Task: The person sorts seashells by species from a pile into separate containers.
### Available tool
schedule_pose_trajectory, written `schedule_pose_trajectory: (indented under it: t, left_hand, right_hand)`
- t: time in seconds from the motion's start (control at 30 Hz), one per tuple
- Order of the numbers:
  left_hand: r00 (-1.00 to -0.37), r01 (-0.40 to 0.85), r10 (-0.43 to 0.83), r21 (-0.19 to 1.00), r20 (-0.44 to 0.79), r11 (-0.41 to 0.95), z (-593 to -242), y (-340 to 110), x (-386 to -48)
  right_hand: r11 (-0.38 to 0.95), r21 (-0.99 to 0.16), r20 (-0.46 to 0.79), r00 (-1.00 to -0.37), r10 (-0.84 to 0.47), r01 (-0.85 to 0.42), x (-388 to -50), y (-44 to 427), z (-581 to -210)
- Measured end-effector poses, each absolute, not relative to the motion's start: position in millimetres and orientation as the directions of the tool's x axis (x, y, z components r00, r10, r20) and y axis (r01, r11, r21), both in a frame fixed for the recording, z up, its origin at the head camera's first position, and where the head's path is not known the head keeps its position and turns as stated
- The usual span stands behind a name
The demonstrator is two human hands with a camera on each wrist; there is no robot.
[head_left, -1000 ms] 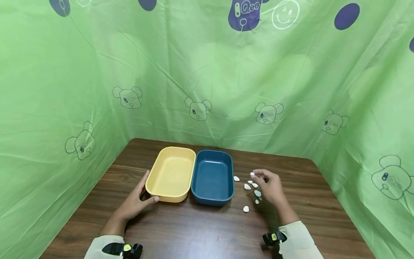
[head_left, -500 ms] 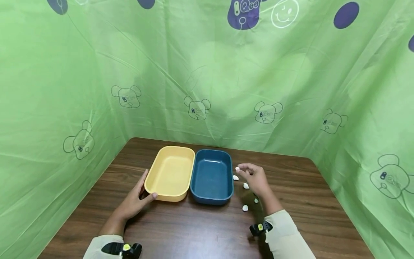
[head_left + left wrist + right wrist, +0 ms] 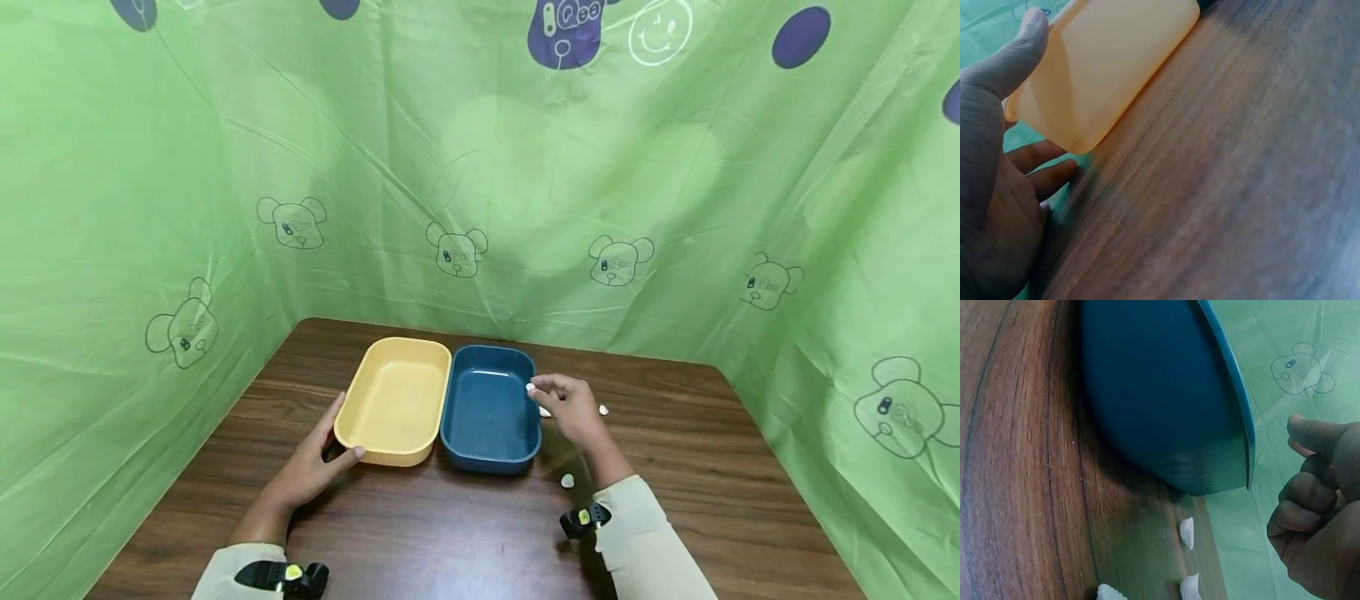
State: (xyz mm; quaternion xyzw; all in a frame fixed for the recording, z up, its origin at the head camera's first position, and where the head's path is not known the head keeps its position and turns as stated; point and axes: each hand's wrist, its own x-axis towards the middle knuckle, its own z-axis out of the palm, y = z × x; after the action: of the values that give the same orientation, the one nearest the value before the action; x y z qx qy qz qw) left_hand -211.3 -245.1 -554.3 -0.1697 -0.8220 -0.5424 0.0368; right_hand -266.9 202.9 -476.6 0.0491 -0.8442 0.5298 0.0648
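My right hand [image 3: 573, 412] pinches a small white seashell [image 3: 530, 387] between thumb and fingertips, over the right rim of the blue plastic box [image 3: 491, 465]. In the right wrist view the thumb and fingertip are pressed together and the other fingers are curled; the shell itself cannot be made out there. My left hand [image 3: 309, 468] holds the near left corner of the yellow plastic box [image 3: 393, 457], thumb at the front rim and fingers along the left side. Both boxes look bare inside and stand side by side.
Loose white shells lie on the wooden table [image 3: 450, 533]: one shell [image 3: 567, 481] near the front, another shell [image 3: 545, 412] by the blue box, and a third shell [image 3: 603, 410] beyond my right hand. Others are hidden under the hand. A green curtain [image 3: 465, 167] surrounds the table.
My right hand has carried the pinched seashell leftward from above the loose shells to the blue box's right rim. The left hand and both boxes have stayed in place.
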Motion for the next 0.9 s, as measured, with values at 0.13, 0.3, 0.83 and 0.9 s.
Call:
schedule_pose_trajectory:
  t: [0.13, 0.3, 0.83, 0.9]
  left_hand:
    - [-0.94, 0.32, 0.238, 0.877, 0.245, 0.359, -554.2, -244.7, -211.6]
    - [-0.938, 0.326, 0.241, 0.874, 0.251, 0.361, -556.3, -245.3, -212.4]
    - [-0.94, 0.321, 0.238, 0.875, 0.246, 0.363, -556.0, -246.3, -210.9]
    - [-0.938, 0.323, 0.241, 0.875, 0.247, 0.359, -556.0, -245.9, -210.9]
  right_hand:
    - [0.421, -0.894, 0.155, -0.988, -0.023, -0.15, -267.6, 201.1, -475.5]
    - [0.422, -0.896, 0.141, -0.99, -0.03, -0.141, -267.3, 201.2, -473.9]
    - [0.396, -0.914, 0.114, -0.992, 0.051, -0.085, -259.2, 226.6, -481.5]
    - [0.404, -0.911, 0.121, -0.991, 0.063, -0.085, -258.7, 231.7, -484.0]
